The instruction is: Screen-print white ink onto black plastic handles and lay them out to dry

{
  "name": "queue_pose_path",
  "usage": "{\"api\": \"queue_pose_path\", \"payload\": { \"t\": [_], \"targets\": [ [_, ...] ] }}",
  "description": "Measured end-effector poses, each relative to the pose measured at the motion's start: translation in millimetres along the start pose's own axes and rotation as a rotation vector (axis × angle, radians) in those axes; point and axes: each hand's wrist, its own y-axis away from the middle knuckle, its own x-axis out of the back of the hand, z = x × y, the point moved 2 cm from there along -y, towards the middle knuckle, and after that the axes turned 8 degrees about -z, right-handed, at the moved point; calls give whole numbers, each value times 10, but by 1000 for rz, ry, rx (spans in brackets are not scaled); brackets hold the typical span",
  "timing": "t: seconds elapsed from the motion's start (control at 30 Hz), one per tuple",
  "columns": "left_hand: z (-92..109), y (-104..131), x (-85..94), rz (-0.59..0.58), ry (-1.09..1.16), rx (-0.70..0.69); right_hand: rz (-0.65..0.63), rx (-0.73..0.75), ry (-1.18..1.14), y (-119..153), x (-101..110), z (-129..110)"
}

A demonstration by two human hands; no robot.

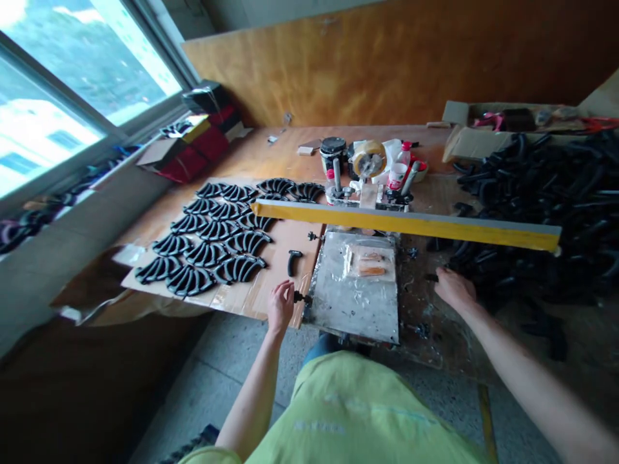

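My left hand [280,307] is raised over the cardboard with its fingers loosely bent and apart, beside a black adjusting knob [298,297] on the left edge of a grey metal plate [355,303]. I see nothing held in it. My right hand [454,288] is closed at the edge of a pile of black curved pieces [512,187]. From its fingertips sticks the end of a black curved piece [431,278]; the rest is hidden. A single black curved piece [293,262] lies on the cardboard [261,303], right of several nested rows of such pieces [207,229].
A long yellow bar [406,225] spans the plate's far side. Behind it stand a tape roll [370,159], a dark jar [333,154] and bottles. A small packet [372,264] lies on the plate. Red boxes [193,151] stand by the window; an open carton [476,143] is at back right.
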Motion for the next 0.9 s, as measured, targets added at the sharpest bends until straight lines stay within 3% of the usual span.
{"api": "queue_pose_path", "payload": {
  "t": [0.07,0.13,0.23,0.37,0.47,0.53,0.63,0.8,0.9],
  "targets": [
    [-34,66,-3,8,20,28,51,-20,-51,104,47,148],
    [-48,83,15,16,47,43,181,-46,-172,164,145,272],
    [-32,2,52,11,75,31,349,-57,-581,214,316,249],
    [55,-241,59,-15,131,-9,303,-38,-1369,210,433,-314],
    [132,-403,22,-42,188,-48,195,58,-1622,144,427,-905],
    [160,-464,-6,-72,207,-60,92,88,-1594,82,379,-1213],
    [156,-499,-25,-123,223,-58,36,106,-1318,6,315,-1452],
    [168,-593,35,-149,240,-78,260,244,-725,30,399,-1503],
    [331,-714,131,-127,261,-131,373,272,-516,96,487,-1536]
  ]
}}
